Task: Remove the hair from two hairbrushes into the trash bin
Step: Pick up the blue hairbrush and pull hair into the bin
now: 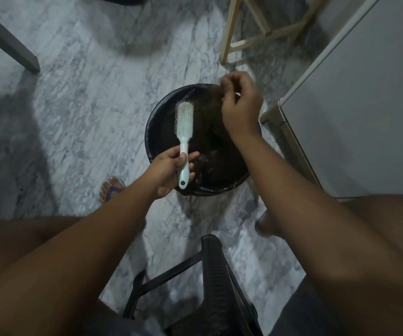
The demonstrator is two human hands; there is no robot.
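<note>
A pale mint hairbrush (184,127) with white bristles is held by its handle in my left hand (171,169), its head over the round trash bin (157,112) lined with a black bag. My right hand (240,105) hovers over the bin's far right rim, fingers pinched on a thin dark wisp of hair (216,89). The wisp is blurred. Dark clumps of hair (213,163) lie inside the bin. A second hairbrush is not in view.
The bin stands on a grey marble floor (86,93). A white cabinet (355,105) is close on the right, a wooden stool frame (249,32) behind the bin, a grey furniture leg (9,42) far left. A black plastic chair (216,287) sits between my knees; my foot (109,190) in a sandal is left of the bin.
</note>
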